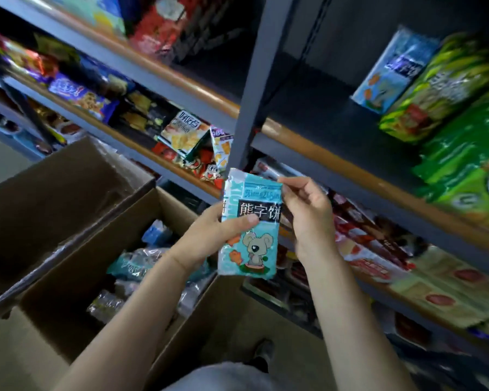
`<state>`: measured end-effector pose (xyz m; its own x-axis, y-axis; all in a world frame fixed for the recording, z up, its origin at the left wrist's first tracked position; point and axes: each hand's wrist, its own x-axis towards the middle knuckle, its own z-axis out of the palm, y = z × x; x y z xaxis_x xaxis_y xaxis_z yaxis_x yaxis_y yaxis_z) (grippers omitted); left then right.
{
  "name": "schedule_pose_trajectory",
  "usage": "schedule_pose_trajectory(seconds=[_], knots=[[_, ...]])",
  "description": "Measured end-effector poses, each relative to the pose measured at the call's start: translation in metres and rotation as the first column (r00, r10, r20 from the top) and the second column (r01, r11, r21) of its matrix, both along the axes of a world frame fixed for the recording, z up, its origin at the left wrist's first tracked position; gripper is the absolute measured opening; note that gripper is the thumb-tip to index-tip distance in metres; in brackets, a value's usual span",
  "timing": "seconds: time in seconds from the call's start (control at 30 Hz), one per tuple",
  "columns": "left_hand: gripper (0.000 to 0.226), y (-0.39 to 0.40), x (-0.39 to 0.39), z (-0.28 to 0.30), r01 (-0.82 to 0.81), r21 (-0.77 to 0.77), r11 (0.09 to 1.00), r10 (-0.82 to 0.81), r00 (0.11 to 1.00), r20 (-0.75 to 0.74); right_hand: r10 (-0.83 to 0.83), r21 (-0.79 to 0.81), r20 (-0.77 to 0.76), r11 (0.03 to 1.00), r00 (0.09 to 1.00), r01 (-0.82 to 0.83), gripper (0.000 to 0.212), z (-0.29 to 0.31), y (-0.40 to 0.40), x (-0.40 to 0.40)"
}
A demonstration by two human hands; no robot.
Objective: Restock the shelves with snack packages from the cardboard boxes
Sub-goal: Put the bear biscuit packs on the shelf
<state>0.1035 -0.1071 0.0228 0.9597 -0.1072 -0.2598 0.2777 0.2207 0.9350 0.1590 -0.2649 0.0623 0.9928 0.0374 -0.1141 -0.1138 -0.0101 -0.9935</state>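
Teal bear-biscuit packet (pixel 250 224) upright, long axis vertical, label facing camera, left hand (pixel 209 235) gripping its side, right hand (pixel 308 210) pinching top corner, above open cardboard box (pixel 76 266)

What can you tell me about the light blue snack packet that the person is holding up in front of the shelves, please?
The light blue snack packet is a flat, glossy bag, apparently plastic film, with a black band of white characters and a cartoon koala-like animal below. It looks sealed, held upright facing the camera above the open cardboard box. The left hand grips its left edge, thumb across the front; the right hand pinches its top right corner.
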Motion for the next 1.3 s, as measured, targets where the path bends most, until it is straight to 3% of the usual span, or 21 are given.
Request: schedule_pose_trajectory(seconds=[0.2, 0.3, 0.33, 0.43, 0.53, 0.6, 0.7, 0.83, 1.0, 1.17, 1.3], knots=[[0.038, -0.05, 0.027, 0.03, 0.047, -0.025, 0.999, -0.046, 0.998, 0.049, -0.1, 0.021, 0.076, 0.995, 0.992, 0.099, 0.014, 0.03, -0.067, -0.002], [0.035, -0.068, 0.046, 0.059, -0.025, -0.059, 0.998, 0.032, 0.991, 0.131, -0.027, -0.002, 0.091, 1.0, 0.995, 0.027, 0.039, 0.044, -0.096, -0.001], [0.037, -0.074, 0.053, 0.069, -0.042, -0.066, 0.997, 0.053, 0.984, 0.172, 0.029, -0.032, 0.075, 0.999, 0.997, -0.027, 0.044, 0.05, -0.1, -0.002], [0.038, -0.09, 0.072, 0.098, -0.032, -0.047, 0.998, 0.044, 0.958, 0.283, 0.136, -0.161, 0.047, 0.979, 0.99, -0.127, 0.031, 0.059, -0.108, -0.005], [0.024, -0.105, 0.092, 0.119, 0.01, 0.04, 0.999, -0.024, 0.931, 0.364, 0.086, -0.369, 0.099, 0.929, 0.991, -0.043, 0.033, 0.074, -0.113, 0.003], [0.029, -0.113, 0.107, 0.125, 0.003, 0.046, 0.999, -0.021, 0.919, 0.395, 0.036, -0.386, 0.141, 0.922, 0.989, 0.022, 0.034, 0.085, -0.12, 0.014], [0.045, -0.12, 0.131, 0.129, -0.031, 0.048, 0.998, 0.009, 0.913, 0.408, -0.022, -0.33, 0.223, 0.939, 0.975, 0.097, 0.026, 0.095, -0.125, 0.038], [0.054, -0.118, 0.171, 0.118, -0.026, 0.198, 0.98, -0.061, 0.904, 0.422, -0.12, -0.286, 0.273, 0.937, 0.954, 0.2, 0.02, 0.092, -0.127, 0.082], [0.064, -0.118, 0.232, 0.11, -0.056, 0.318, 0.946, -0.096, 0.892, 0.442, -0.211, -0.378, 0.292, 0.871, 0.933, 0.316, 0.039, 0.075, -0.124, 0.141], [0.046, -0.129, 0.277, 0.097, -0.143, 0.442, 0.885, -0.067, 0.903, 0.425, -0.183, -0.432, 0.242, 0.859, 0.953, 0.274, 0.019, 0.067, -0.134, 0.175], [0.032, -0.139, 0.295, 0.09, -0.189, 0.482, 0.856, -0.031, 0.91, 0.413, -0.14, -0.459, 0.201, 0.861, 0.97, 0.219, 0.03, 0.072, -0.14, 0.19]])
